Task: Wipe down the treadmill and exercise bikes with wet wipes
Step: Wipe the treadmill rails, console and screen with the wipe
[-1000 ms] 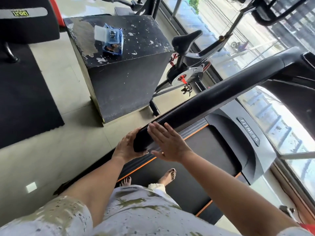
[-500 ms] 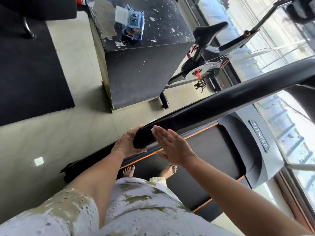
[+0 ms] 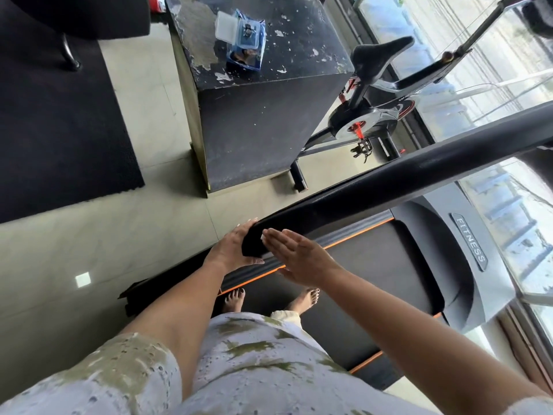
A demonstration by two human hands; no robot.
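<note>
1. The left hand [image 3: 236, 247] grips the blunt near end of the treadmill handrail [image 3: 389, 181]. Its fingers [image 3: 247, 223] curl over the top edge and the thumb hooks under the lower edge, so the rail end sits clamped in the palm.
2. The right hand [image 3: 299, 253] is held flat, with its fingers [image 3: 281, 239] straight and close together. Their tips touch the inner side of the same rail end, just beside the left thumb.
3. Both bare forearms reach forward from a pale, speckled garment at the bottom of the view.
4. Below the hands, two bare feet [image 3: 235, 299] stand on the dark treadmill belt [image 3: 359, 265], which is edged with orange strips.
5. The handrail runs up and to the right, passing over the grey motor cover [image 3: 484, 283], which is marked "FITNESS".
6. The wet wipes pack [image 3: 244, 46], blue with its clear lid flipped open, lies on top of a scuffed black box [image 3: 269, 121]. The box stands on the tiled floor, well apart from both hands.
7. An exercise bike [image 3: 368, 121] with a black saddle stands just beside the box, between it and the window.
8. A black rubber mat [image 3: 59, 130] covers the floor to the left of the box.
</note>
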